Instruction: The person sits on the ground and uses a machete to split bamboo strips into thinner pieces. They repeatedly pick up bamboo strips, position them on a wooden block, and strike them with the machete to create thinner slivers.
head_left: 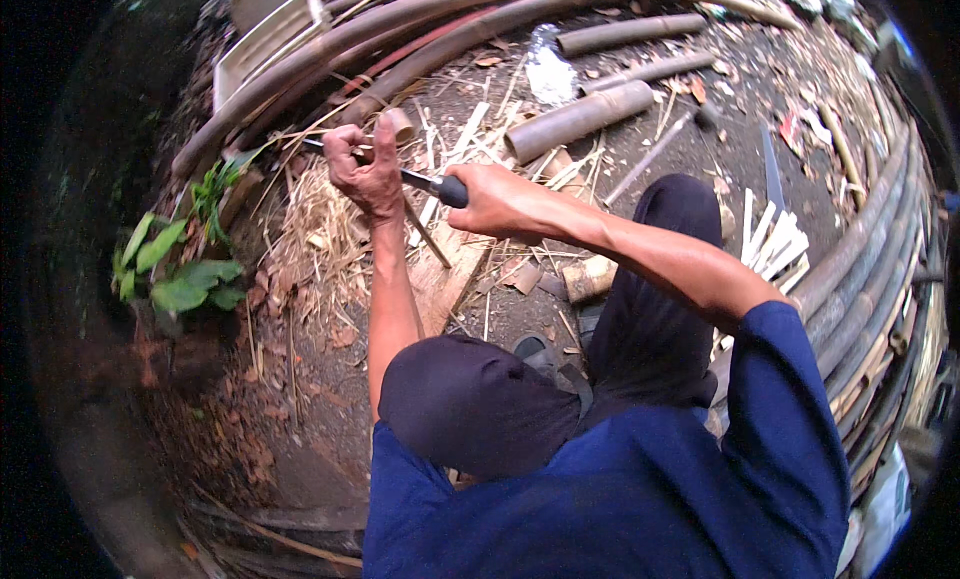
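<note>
My right hand (pixel 485 201) is wrapped round the black handle of a knife (pixel 453 191), at the middle of the view. Its blade runs left toward my left hand (pixel 368 174), which hides part of it; a thin dark length shows past the fingers. The left hand is closed with its thumb raised. A narrow brown bamboo strip (pixel 428 237) slants down from beside that hand, and its upper end is hidden there. Just behind the thumb is a short cut bamboo piece (pixel 401 126). Pale shavings (pixel 320 219) lie heaped below the left hand.
Thick bamboo tubes (pixel 580 122) lie ahead, with long curved poles (pixel 430 14) and a pale plastic tray (pixel 270 44) beyond. A saw-like blade (pixel 771 169) and split pale strips (pixel 775 241) are at right, beside stacked poles (pixel 850 249). Green leaves (pixel 180 269) grow at left.
</note>
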A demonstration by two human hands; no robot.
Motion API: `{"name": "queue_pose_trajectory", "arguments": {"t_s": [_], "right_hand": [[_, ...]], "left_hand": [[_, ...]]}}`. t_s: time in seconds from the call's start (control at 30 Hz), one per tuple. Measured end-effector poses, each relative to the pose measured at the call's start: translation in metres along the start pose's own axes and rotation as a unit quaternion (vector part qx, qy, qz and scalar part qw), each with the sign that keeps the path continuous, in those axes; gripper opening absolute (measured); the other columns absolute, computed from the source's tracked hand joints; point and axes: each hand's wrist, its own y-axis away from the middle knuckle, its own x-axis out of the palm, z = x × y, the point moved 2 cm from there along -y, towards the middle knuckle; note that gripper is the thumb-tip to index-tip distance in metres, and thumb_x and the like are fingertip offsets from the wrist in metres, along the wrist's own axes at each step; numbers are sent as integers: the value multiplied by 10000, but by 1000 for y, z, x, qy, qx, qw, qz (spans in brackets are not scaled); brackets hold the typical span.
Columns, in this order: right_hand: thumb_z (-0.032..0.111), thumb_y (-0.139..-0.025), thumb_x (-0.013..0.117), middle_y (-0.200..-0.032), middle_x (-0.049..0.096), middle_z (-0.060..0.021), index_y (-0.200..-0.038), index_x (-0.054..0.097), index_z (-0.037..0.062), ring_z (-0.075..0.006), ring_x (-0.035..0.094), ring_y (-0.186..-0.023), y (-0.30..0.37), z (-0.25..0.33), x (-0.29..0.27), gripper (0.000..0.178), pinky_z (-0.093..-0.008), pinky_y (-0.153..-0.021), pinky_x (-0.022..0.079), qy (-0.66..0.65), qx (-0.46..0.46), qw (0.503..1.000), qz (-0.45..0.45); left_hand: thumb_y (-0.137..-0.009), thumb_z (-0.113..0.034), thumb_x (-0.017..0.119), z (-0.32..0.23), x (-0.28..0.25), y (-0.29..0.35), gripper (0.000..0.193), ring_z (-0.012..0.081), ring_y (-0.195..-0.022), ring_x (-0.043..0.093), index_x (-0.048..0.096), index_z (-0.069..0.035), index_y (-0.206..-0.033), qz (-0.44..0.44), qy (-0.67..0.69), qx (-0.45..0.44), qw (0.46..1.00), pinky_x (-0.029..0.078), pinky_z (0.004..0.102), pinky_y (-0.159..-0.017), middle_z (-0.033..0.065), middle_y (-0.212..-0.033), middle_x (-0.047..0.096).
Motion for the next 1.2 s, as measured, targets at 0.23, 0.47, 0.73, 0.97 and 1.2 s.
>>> {"name": "queue_pose_trajectory", "arguments": {"t_s": [0.23, 0.47, 0.73, 0.97, 1.2], "right_hand": [[188, -780, 624, -881, 660, -233, -1071, 599, 3, -346, 669, -870, -7, -16, -13, 345, -430, -786, 499, -12, 23, 1000, -14], [154, -778, 609, -705, 612, -144, -990, 524, 26, -286, 630, -671, -17, -52, -11, 261, -432, -630, 483, 28, 19, 999, -28], [188, -774, 623, -655, 565, -80, -892, 551, 6, -176, 549, -597, -13, -60, 10, 228, -363, -555, 455, -137, 86, 986, 40], [188, -778, 637, -694, 614, -161, -974, 567, 21, -296, 654, -667, -19, -78, 9, 267, -416, -612, 499, -72, 42, 996, -18], [175, -788, 619, -645, 557, -77, -973, 552, 23, -187, 567, -569, -22, -83, 11, 249, -369, -547, 458, -154, 152, 974, 70]], "left_hand": [[-822, -334, 753, 6, 31, 2, 408, 137, -517, 413, 486, -73, -657, 0, -29, -59, 998, 331, 319, -496, 4, -578, 452], [-825, -267, 738, 16, 55, 4, 336, 126, -538, 440, 525, -66, -662, 6, -32, -62, 998, 358, 302, -532, 5, -585, 502], [-841, -219, 731, 14, 63, 8, 378, 84, -473, 387, 505, -52, -587, -2, -39, -93, 995, 325, 279, -468, -15, -509, 486], [-825, -151, 698, 41, 74, 16, 294, 62, -505, 396, 530, -36, -614, -20, 88, -115, 989, 330, 254, -485, -24, -527, 498], [-787, -178, 698, 51, 81, 14, 293, 67, -510, 389, 510, -46, -605, -14, 132, -123, 983, 316, 258, -500, -30, -542, 487]]}}
